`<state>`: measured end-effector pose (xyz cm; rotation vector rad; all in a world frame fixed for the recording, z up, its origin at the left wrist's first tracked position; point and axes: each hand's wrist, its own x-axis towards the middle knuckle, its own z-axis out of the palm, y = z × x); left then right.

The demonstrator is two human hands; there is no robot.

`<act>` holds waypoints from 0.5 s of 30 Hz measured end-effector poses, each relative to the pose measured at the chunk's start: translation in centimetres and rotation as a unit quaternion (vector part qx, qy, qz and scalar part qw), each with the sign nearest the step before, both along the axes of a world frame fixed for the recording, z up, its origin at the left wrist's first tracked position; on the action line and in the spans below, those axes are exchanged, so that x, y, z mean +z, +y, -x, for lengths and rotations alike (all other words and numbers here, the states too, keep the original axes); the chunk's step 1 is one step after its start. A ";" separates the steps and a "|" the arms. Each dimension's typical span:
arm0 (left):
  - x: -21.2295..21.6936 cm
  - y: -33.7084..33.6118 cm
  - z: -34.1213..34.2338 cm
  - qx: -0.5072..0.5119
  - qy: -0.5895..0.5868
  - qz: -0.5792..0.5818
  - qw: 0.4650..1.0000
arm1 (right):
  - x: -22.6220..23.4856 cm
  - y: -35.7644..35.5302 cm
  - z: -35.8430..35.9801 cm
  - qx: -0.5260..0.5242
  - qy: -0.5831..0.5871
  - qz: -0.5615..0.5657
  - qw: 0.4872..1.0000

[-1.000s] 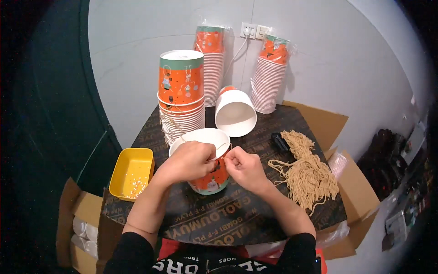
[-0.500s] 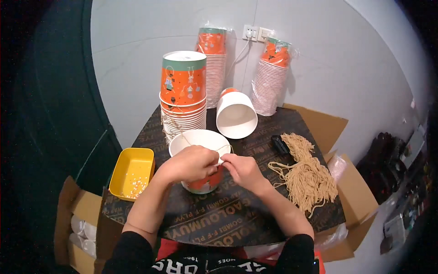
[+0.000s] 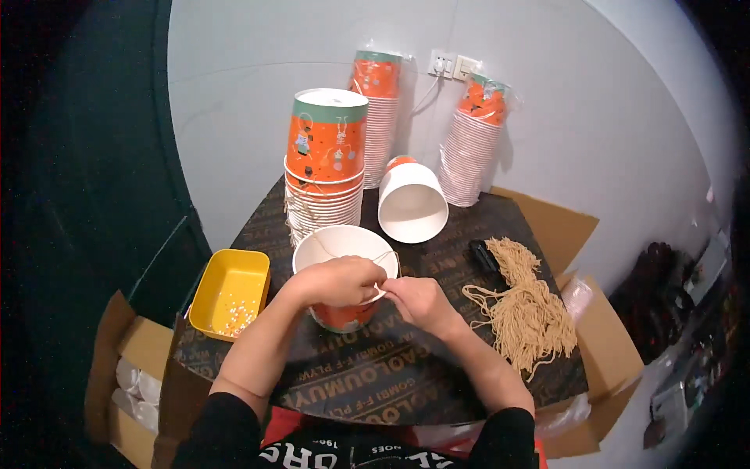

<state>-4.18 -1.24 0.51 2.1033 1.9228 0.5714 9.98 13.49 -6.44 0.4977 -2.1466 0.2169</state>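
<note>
Bucket-shaped paper cup [image 3: 344, 313], orange outside and white inside, stands upright on the dark bench [image 3: 406, 383] right in front of me, mouth up. I see both hands meeting at its near right rim, and that rim edge is what matters: it lies just beyond my knuckles, touching them. My left hand [image 3: 340, 281] lies across the near rim, fingers curled together over the lip, so it is the nearer one. My right hand [image 3: 418, 301] sits just beside the cup's right wall, fingertips pinched shut on a thin tan string [image 3: 367, 258] that arcs over the open mouth toward the far side. A loose bundle of the same cords [image 3: 527, 313] lies well to the right. Behind the cup rises a stack of upturned cups [image 3: 326, 172]; a yellow tray [image 3: 230, 293] sits off the bench's left edge.
</note>
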 end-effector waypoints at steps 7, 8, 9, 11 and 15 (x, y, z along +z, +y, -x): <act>-1.3 1.0 1.2 -0.032 -0.039 0.056 0.997 | 0.0 -0.2 -0.1 0.004 0.010 -0.009 1.000; -1.3 1.0 1.1 -0.032 -0.039 0.056 0.997 | 0.0 -0.2 -0.1 0.003 0.010 -0.008 1.000; -1.2 1.0 1.1 -0.033 -0.039 0.057 0.997 | 0.0 -0.2 -0.1 0.001 0.009 -0.010 1.000; -0.9 1.1 1.0 -0.025 -0.054 0.066 0.996 | 0.1 -0.2 -0.1 0.000 0.009 -0.011 1.000; -1.3 1.1 1.3 -0.029 -0.062 0.052 0.996 | 0.3 -0.3 -0.1 0.003 0.009 -0.008 1.000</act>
